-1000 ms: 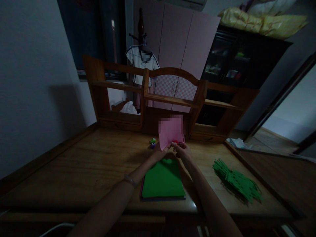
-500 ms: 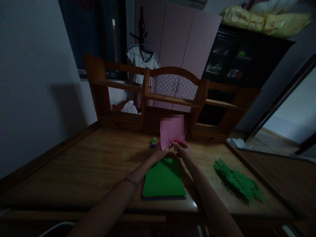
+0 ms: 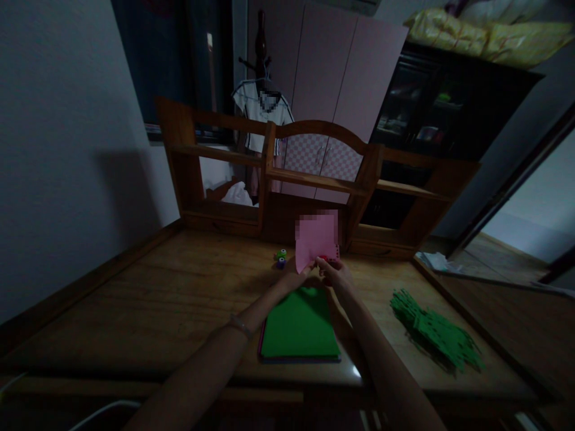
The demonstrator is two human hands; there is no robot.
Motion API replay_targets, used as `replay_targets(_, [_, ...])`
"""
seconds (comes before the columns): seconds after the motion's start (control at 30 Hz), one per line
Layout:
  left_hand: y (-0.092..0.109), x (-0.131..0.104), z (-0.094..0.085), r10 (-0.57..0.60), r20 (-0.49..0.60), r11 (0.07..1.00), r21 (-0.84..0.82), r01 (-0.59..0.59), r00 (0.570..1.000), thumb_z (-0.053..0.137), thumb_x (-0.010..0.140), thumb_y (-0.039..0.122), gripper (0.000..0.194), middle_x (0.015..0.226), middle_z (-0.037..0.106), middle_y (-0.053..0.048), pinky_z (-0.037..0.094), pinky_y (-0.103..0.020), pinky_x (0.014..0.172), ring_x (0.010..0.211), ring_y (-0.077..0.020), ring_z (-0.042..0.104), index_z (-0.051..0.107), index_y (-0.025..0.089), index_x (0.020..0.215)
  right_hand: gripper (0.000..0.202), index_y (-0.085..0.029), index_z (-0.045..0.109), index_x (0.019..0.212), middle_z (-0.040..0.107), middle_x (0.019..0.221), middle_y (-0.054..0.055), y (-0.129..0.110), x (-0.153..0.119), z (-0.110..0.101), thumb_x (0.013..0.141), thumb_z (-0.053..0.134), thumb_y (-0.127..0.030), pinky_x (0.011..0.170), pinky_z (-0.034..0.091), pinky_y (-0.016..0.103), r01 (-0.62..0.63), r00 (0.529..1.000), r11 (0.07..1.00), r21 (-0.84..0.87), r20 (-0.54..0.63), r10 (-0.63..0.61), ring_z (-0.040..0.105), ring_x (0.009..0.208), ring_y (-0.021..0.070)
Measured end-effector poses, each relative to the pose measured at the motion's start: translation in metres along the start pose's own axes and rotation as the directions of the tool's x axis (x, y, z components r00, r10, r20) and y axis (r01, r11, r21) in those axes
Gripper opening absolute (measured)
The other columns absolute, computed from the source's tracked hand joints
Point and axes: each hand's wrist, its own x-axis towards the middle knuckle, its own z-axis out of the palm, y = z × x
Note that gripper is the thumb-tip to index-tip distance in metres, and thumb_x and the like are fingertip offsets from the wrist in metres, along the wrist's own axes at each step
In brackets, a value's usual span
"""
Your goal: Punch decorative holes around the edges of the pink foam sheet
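Observation:
My left hand (image 3: 297, 276) grips the lower edge of a pink sheet of paper (image 3: 314, 239), held up above the desk. A row of small dark holes runs along the sheet's right edge. My right hand (image 3: 336, 274) is closed around a small red paper punch (image 3: 323, 258) at the sheet's lower right corner; my fingers hide most of the punch. Below both hands lies a stack of coloured paper (image 3: 300, 326) with a green sheet on top. Just left of the pink sheet are small green and purple punches with eye-like tops (image 3: 281, 258).
A pile of cut green paper strips (image 3: 435, 329) lies to the right on the wooden desk (image 3: 193, 299). A wooden shelf unit (image 3: 314, 176) stands along the desk's back edge. The wall (image 3: 67, 179) borders the left side.
The whole view has shifted slightly to the right. Both hands keep their hold on the pink paper and the red paper punch, with very little movement between them.

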Motion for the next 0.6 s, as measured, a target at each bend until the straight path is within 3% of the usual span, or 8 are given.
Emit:
replay_targets(0.37, [-0.003,0.000,0.001,0.018,-0.003,1.000,0.020,-0.018,1.000,0.055,0.080,0.038,0.031,0.101,0.066,-0.009,0.047,-0.032,0.087,0.096,-0.0203,0.061,0.064,0.015,0.098,0.047,-0.017,0.065,0.075,0.061,0.061,0.003,0.004,0.004,0.002,0.055,0.071,-0.059,0.041,0.033,0.022,-0.009,0.999,1.000,-0.010,-0.042,0.008,0.051,0.047,0.0114])
replay_targets(0.6, [0.014,-0.004,-0.005,0.000,0.037,1.000,-0.002,0.000,0.999,0.052,0.081,0.036,0.028,0.101,0.067,-0.008,0.049,-0.030,0.084,0.094,-0.0205,0.062,0.066,0.016,0.096,0.045,-0.018,0.066,0.077,0.062,0.064,0.003,0.003,0.002,-0.001,0.058,0.070,-0.058,0.043,0.034,0.021,0.003,0.999,0.998,-0.060,-0.041,-0.006,0.054,0.053,0.0128])
